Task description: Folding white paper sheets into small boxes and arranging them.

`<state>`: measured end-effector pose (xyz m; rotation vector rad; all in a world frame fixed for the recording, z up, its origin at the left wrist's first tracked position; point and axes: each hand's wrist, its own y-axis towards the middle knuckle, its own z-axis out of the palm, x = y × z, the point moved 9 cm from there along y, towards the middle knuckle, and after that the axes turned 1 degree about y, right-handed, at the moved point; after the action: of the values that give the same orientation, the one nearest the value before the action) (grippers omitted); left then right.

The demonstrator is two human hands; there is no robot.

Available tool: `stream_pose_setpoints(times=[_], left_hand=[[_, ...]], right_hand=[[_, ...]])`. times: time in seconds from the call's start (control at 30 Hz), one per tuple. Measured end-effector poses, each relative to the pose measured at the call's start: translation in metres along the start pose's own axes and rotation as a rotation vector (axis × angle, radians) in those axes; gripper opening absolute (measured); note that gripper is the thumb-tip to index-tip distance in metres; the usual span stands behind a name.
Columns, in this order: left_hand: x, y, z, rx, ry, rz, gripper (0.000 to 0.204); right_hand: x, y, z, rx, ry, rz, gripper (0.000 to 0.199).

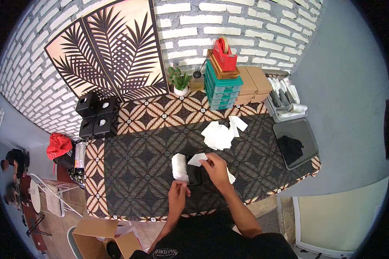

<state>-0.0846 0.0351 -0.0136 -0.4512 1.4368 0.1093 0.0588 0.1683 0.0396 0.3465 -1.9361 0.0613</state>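
My right hand [217, 170] pinches a white paper slip [197, 159] between thumb and fingers. The slip is over the far end of a small black item [194, 174], which lies on the dark mat; whether it is a box or a pouch, I cannot tell. Beside it on the left is a white roll-shaped bundle [180, 166]. The fingers of my left hand [177, 197] are closed at the bundle's near end. Farther off, a loose pile of white paper slips [218, 134] is spread on the mat. Another white slip [231, 178] is partly hidden behind my right hand.
Black boxes [103, 124] are stacked at the table's left. Along the back stand a potted plant [180, 91], a teal drawer unit [224, 90] topped by a red tape dispenser [224, 58], and brown cartons [251, 82]. A grey tray [309, 149] holding black cloth is at right.
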Motion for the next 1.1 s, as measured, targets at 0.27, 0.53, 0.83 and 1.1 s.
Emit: stream_pose_setpoints(times=[0.27,0.53,0.83,1.1], left_hand=[[0.001,0.002,-0.022,-0.047,0.011,0.093,0.027],[-0.004,0.001,0.005,0.068,0.0,0.078,0.008],[0.059,-0.001,0.102,0.613,0.065,-0.124,0.036],[0.084,0.004,0.118,0.567,0.32,-0.036,0.045]], right_hand=[[-0.029,0.022,0.041,0.015,-0.188,-0.201,0.023],[-0.037,0.011,0.001,-0.115,0.021,-0.051,0.022],[-0.078,-0.08,-0.059,-0.278,-0.444,0.12,0.017],[-0.085,-0.094,-0.06,-0.263,-0.408,0.278,0.019]])
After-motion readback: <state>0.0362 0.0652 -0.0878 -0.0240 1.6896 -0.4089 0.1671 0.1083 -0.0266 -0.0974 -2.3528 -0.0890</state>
